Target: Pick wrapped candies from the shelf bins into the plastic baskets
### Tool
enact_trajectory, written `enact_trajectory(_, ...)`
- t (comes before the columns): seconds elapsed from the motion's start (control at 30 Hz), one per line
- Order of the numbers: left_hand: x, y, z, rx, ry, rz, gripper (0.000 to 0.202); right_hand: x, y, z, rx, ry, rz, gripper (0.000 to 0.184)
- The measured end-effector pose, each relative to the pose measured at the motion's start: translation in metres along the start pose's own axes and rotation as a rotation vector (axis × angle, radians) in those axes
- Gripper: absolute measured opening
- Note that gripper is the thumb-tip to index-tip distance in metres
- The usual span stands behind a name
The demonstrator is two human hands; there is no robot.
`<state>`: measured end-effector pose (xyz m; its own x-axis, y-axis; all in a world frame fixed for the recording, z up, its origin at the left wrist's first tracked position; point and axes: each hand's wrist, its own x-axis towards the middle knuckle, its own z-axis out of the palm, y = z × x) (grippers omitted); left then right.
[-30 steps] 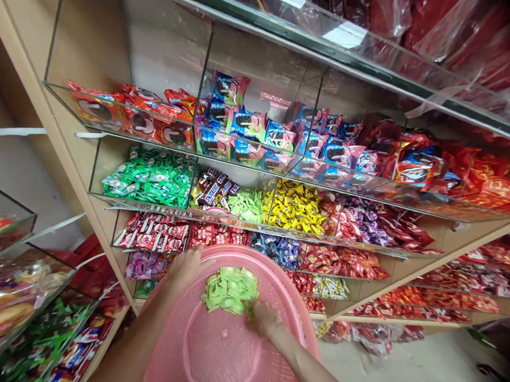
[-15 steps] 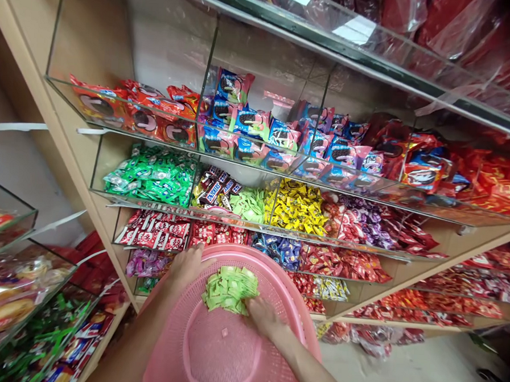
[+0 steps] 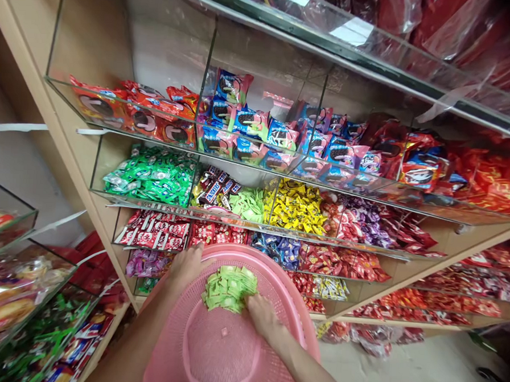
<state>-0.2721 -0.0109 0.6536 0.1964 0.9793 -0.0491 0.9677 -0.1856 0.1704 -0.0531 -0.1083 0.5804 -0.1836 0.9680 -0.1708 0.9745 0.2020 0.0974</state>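
Note:
A round pink plastic basket (image 3: pixel 220 360) with slotted walls is tilted in front of the shelves. My left hand (image 3: pixel 188 267) holds its upper left rim, thumb on the inner side. A pile of small light-green candy packets (image 3: pixel 228 286) lies against the basket's far inner wall. At the pile's right edge, my right hand (image 3: pixel 262 315) reaches inside with its fingers curled against the packets. Its fingertips are partly hidden among them. More light-green packets (image 3: pixel 248 205) fill a shelf compartment beyond the rim, beside Snickers bars (image 3: pixel 216 189).
Glass-fronted shelves hold green candies (image 3: pixel 153 174), yellow candies (image 3: pixel 299 207) and blue cookie packs (image 3: pixel 250 122). A wooden upright (image 3: pixel 64 147) stands at the left, beside another glass-fronted bin (image 3: pixel 22 310). Tiled floor (image 3: pixel 382 374) shows at lower right.
Almost nothing differs. My right hand and the light-green packets beside it have shifted very slightly; my left hand stays on the rim.

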Motion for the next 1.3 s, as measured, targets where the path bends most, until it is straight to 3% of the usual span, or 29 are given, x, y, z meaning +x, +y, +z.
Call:
enact_trajectory(0.17, 0.000, 0.001, -0.002, 0.009, 0.006, 0.004, 0.063, 0.005, -0.009, 0.004, -0.125, 0.001, 0.043, 0.032)
enact_trajectory(0.3, 0.000, 0.001, -0.002, 0.014, 0.004, 0.012, 0.062, 0.007, -0.013, 0.006, -0.091, -0.013, 0.027, 0.032)
enact_trajectory(0.67, -0.001, 0.002, -0.003, -0.011, -0.019, -0.010, 0.061, 0.000, 0.017, 0.011, 0.073, 0.207, -0.002, 0.014)
enact_trajectory(0.93, 0.000, 0.000, 0.000, -0.005, 0.005, 0.015, 0.061, -0.004, 0.006, 0.003, 0.039, 0.027, -0.080, 0.017)
enact_trajectory(1.13, 0.000, 0.000, 0.000, 0.002, 0.004, 0.012, 0.062, -0.003, 0.005, 0.007, 0.088, 0.086, -0.048, 0.010)
enact_trajectory(1.3, -0.001, 0.002, -0.002, -0.006, -0.010, 0.001, 0.061, 0.000, 0.004, 0.006, 0.001, 0.071, -0.018, 0.021)
